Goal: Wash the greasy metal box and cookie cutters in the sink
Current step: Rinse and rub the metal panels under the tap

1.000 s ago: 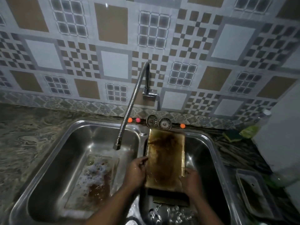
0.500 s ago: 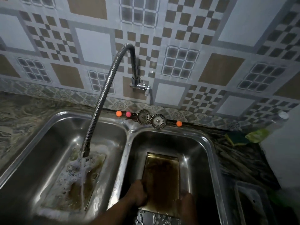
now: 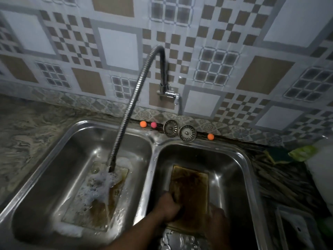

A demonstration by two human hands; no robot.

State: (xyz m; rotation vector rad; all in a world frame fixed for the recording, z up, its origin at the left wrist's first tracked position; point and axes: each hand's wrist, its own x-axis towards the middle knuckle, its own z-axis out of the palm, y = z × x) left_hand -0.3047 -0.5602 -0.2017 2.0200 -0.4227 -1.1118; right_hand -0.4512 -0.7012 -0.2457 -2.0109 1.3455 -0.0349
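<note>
Seen from the head, a steel sink (image 3: 152, 160) has two bowls side by side. The greasy metal box (image 3: 191, 192) lies flat on the bottom of the right bowl, brown and dirty on top. The left hand (image 3: 169, 207) holds the box's left edge, with its fingers curled round it. The right hand (image 3: 217, 220) is at the box's right edge, near the bottom corner, but it is too dark to tell if its fingers are curled or straight. Just below the box are some shiny metal bits (image 3: 177, 240), too blurry to make out. In the left bowl, a bendy tap (image 3: 134, 103) pours water onto a flat tray (image 3: 93, 199) covered in foam and brown water. On the ledge behind the sink stand two round drain plugs (image 3: 187, 132), two orange balls (image 3: 143, 124) and a pink ball (image 3: 153, 125). On the counter to the right lie a green sponge (image 3: 278, 156) and a clear tub (image 3: 297, 230).
</note>
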